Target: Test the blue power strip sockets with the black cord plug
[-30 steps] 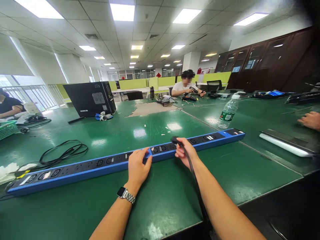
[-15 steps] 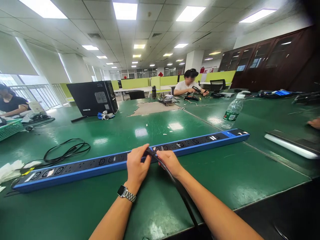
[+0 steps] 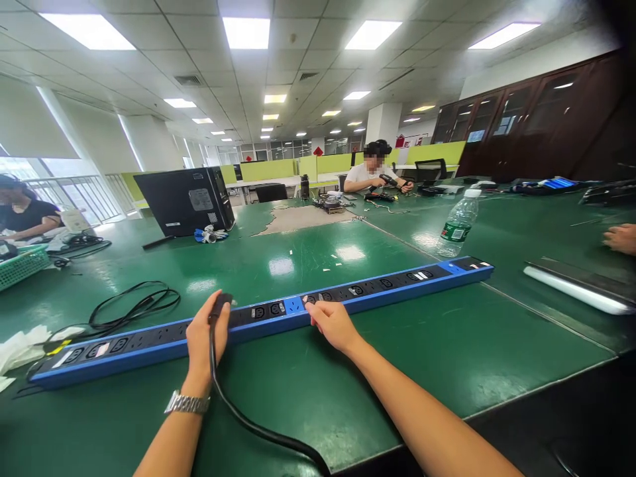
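Observation:
A long blue-and-black power strip [image 3: 268, 324] lies across the table, its sockets facing up. My left hand [image 3: 206, 338], with a metal watch band at the wrist, is closed around a black power plug [image 3: 221, 303] just over the strip's left-middle part. From that plug a thick black cable [image 3: 243, 417] curves down to the table's near edge. My right hand [image 3: 334, 324] rests at the strip's near edge, thumb and finger pinched beside the blue socket section [image 3: 294, 304]. Whether it holds anything small I cannot make out.
Behind the strip's right end stands a water bottle [image 3: 456, 225]. A thin black cord [image 3: 144, 301] lies coiled at left, near crumpled white paper [image 3: 24, 348]. Farther back are a black computer case [image 3: 183, 202] and a seated person [image 3: 370, 175]. Another person's hand [image 3: 621, 237] shows at right.
My left hand has moved left with the plug, away from my right hand, uncovering the blue socket section. The cable swung left with it. My right hand stays at nearly the same spot.

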Motion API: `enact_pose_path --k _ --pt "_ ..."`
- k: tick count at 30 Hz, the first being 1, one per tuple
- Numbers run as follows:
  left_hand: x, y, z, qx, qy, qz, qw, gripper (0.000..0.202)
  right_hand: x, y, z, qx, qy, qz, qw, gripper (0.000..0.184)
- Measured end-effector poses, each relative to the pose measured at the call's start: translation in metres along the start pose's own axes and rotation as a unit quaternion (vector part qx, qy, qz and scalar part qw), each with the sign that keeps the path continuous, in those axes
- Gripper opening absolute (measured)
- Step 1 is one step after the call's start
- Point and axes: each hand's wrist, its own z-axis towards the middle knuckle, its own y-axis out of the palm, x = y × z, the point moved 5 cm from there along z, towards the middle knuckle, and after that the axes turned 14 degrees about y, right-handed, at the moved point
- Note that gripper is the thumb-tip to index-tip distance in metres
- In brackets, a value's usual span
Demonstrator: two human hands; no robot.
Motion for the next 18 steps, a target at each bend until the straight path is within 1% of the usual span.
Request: enact_pose_path --k 3,5,9,13,18 --pt "-0.006 0.004 -0.003 -0.102 0.046 -0.024 0.993 0.039 -0.001 0.002 -0.001 -0.004 -0.004 -0.017 1.0 0.046" --pt "-0.006 0.007 -0.004 -0.133 0.067 -0.022 0.989 0.041 -0.001 0.002 -0.001 -0.005 -0.006 -0.023 1.0 0.046" --pt "-0.001 0.006 -0.002 -0.141 0.097 -0.001 0.985 0.04 0.002 0.001 0.0 0.002 0.001 -0.028 1.0 0.047" --pt "0.006 0.005 -0.005 -0.177 0.135 0.033 0.974 0.037 0.002 0.002 0.0 -0.002 0.006 -0.033 0.999 0.047" --pt "0.018 0.007 -0.012 -0.179 0.171 0.105 0.963 0.034 0.001 0.005 -0.001 -0.005 0.007 -0.029 1.0 0.047"
